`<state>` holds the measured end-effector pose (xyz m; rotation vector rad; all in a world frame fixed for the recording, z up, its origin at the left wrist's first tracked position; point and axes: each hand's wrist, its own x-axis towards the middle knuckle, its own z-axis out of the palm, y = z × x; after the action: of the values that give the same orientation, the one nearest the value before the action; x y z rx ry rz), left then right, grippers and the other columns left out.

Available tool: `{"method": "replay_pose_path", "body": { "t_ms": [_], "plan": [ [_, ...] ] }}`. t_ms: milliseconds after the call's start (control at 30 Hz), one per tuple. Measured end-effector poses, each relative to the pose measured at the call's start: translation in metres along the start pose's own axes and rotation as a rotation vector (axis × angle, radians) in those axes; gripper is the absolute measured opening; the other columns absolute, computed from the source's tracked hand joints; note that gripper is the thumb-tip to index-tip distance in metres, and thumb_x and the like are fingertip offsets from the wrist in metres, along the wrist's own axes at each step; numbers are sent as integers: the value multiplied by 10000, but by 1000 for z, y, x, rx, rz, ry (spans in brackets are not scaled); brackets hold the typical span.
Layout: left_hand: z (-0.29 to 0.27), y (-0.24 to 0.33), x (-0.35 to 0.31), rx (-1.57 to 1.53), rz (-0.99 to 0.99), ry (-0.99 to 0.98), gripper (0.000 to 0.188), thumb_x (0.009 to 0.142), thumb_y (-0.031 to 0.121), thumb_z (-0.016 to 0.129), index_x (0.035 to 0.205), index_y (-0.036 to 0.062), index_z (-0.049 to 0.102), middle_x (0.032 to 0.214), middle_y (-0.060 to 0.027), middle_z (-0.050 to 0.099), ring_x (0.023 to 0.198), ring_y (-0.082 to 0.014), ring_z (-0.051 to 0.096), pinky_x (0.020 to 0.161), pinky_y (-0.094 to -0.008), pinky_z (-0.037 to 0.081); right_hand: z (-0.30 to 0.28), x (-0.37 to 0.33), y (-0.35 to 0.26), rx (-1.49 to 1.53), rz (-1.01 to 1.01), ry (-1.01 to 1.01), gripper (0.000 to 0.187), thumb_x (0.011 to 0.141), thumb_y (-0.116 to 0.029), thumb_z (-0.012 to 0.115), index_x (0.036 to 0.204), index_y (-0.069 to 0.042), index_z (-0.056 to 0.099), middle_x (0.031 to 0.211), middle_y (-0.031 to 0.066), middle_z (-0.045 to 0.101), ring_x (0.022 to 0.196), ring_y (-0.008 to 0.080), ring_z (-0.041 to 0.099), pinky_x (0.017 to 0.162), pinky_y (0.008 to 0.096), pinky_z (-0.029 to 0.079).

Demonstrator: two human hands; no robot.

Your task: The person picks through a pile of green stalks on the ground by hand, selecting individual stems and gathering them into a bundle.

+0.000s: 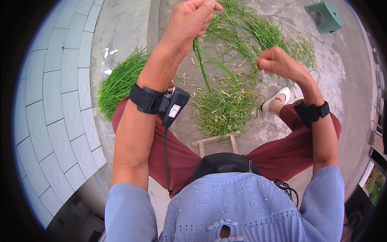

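Note:
Raised at the far middle, my left hand (189, 22) is closed round a few long green chives (200, 60), whose leaves dangle below the fist. To the right my right hand (280, 62) is curled into a fist, apart from the left one; whatever its fingers may hold is hidden. Beside my left forearm lies a thick, neat bundle of chives (121, 82). Between my feet, a pile of loose trimmed leaves and pale scraps (225, 107) covers the ground. Farther off, another heap of chives (268, 34) spreads out untidily.
A green plastic stool (327, 17) stands at the far right. Near my knees a wooden frame (211, 139) touches the scraps. White crumpled bits (107, 53) lie by the bundle. A pale tiled wall (60, 92) rises on the left. My white shoe (278, 99) is beside the pile.

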<state>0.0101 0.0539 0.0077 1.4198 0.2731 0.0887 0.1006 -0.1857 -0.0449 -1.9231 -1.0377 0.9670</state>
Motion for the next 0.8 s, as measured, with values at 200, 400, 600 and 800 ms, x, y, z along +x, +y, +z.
{"method": "replay_pose_path", "body": {
  "t_ms": [200,400,600,800],
  "plan": [
    [-10,-6,10,-112,218,109,226,884,197,499,805,34,634,514,94,369,464,11,308,413,-183,227,58,-18,-11,-467,-144,-554,130,730,-199,588,778,-105,665,712,126,622,702,332,594,627,407,473],
    [18,-18,28,-91,428,333,179,803,61,502,655,9,589,536,-9,475,523,-78,422,481,-264,343,67,-18,-33,-432,-140,-199,120,667,-130,624,629,-16,610,619,168,536,597,356,549,546,413,426],
    [22,-26,47,-177,474,477,214,784,47,483,580,-14,502,540,-86,498,513,-161,496,491,-322,385,74,11,-26,-344,-25,-152,319,835,-164,593,1121,-26,569,919,122,635,716,212,555,660,323,452],
    [17,-48,78,-131,439,633,175,770,51,516,620,-17,458,598,-139,460,571,-235,464,534,-359,367,83,26,-11,85,127,-240,546,847,-165,600,1307,22,375,1119,173,546,901,222,529,743,352,447]
  ]
}}
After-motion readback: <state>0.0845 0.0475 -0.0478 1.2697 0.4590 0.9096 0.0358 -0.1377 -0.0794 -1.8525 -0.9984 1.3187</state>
